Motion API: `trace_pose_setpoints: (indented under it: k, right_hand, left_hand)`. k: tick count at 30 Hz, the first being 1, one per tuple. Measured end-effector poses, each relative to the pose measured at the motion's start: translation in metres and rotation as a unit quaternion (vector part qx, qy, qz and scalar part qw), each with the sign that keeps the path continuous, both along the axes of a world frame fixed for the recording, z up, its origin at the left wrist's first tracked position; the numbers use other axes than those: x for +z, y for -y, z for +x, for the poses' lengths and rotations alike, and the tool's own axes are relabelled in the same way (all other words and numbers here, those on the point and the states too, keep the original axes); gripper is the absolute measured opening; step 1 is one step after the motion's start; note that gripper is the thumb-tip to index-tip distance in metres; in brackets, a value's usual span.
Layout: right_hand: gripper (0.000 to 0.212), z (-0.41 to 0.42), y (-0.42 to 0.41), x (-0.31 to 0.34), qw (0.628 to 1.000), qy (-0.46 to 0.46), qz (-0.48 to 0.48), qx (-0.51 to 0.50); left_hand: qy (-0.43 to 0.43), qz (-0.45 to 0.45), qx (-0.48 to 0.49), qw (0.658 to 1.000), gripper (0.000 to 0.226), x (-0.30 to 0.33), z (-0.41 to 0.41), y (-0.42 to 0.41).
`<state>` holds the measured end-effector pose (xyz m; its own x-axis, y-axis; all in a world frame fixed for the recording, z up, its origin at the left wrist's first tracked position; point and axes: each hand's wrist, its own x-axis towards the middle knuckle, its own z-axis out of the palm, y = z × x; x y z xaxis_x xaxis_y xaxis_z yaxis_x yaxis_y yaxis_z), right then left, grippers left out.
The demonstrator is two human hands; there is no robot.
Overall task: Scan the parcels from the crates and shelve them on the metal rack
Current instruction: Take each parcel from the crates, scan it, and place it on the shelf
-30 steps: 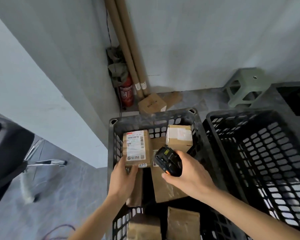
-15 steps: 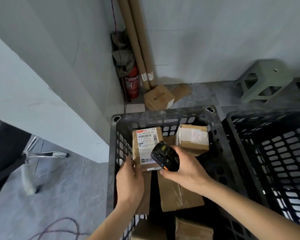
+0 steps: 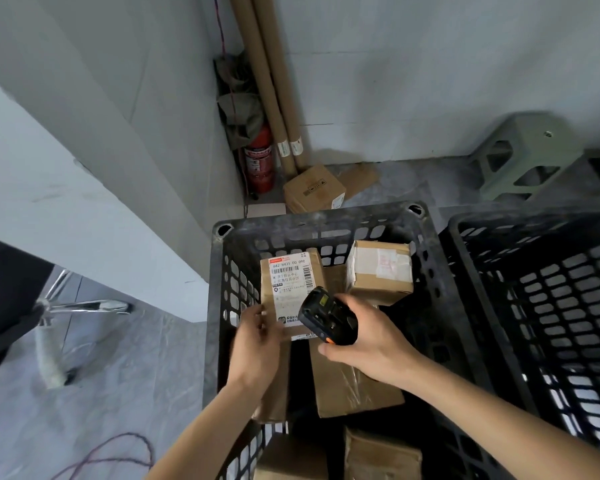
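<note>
A black plastic crate (image 3: pixel 219 306) on the floor holds several brown cardboard parcels. My left hand (image 3: pixel 257 344) holds the near edge of a parcel with a white barcode label (image 3: pixel 291 282), tilting its label up. My right hand (image 3: pixel 368 337) grips a black handheld scanner (image 3: pixel 328 315), its head pointing at the label from close by. A taped box (image 3: pixel 380 271) sits in the crate's far right corner. A flat parcel (image 3: pixel 354 386) lies under my right hand, and more parcels (image 3: pixel 381 455) lie at the near end. No metal rack is in view.
A second black crate (image 3: pixel 551 306) stands to the right, its inside mostly dark. Beyond the crates are a cardboard box (image 3: pixel 314 192), a red fire extinguisher (image 3: pixel 258 161), cardboard tubes (image 3: pixel 274 81) and a green stool (image 3: pixel 527 157). A chair base (image 3: pixel 80 306) stands left.
The view has shifted so the crate sits further right and lower. The scanner has moved closer over the labelled parcel, which my left hand still holds.
</note>
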<state>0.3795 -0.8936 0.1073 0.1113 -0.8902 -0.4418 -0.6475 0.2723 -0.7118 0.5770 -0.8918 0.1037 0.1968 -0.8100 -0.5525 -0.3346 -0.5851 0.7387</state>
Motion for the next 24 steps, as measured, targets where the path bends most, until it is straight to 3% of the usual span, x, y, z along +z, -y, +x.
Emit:
trace_pose_setpoints:
  k: [3, 8, 15, 24]
  right_hand:
    - [0.074, 0.002, -0.010, 0.009, 1.000, 0.013, 0.002, -0.004]
    - [0.064, 0.001, -0.033, 0.040, 0.999, 0.033, -0.009, -0.022]
    - [0.060, -0.003, -0.074, 0.119, 0.995, 0.071, -0.035, -0.056]
    - [0.055, -0.016, -0.161, 0.242, 0.985, 0.071, -0.099, -0.120]
  left_hand:
    - [0.013, -0.026, 0.002, 1.000, 0.043, 0.009, 0.001, -0.008]
    - [0.003, -0.051, -0.005, 0.999, 0.061, 0.034, 0.005, -0.026]
    - [-0.080, -0.123, 0.001, 0.989, 0.044, 0.101, 0.011, -0.051]
    - [-0.169, -0.218, -0.122, 0.953, 0.043, 0.209, -0.008, -0.086]
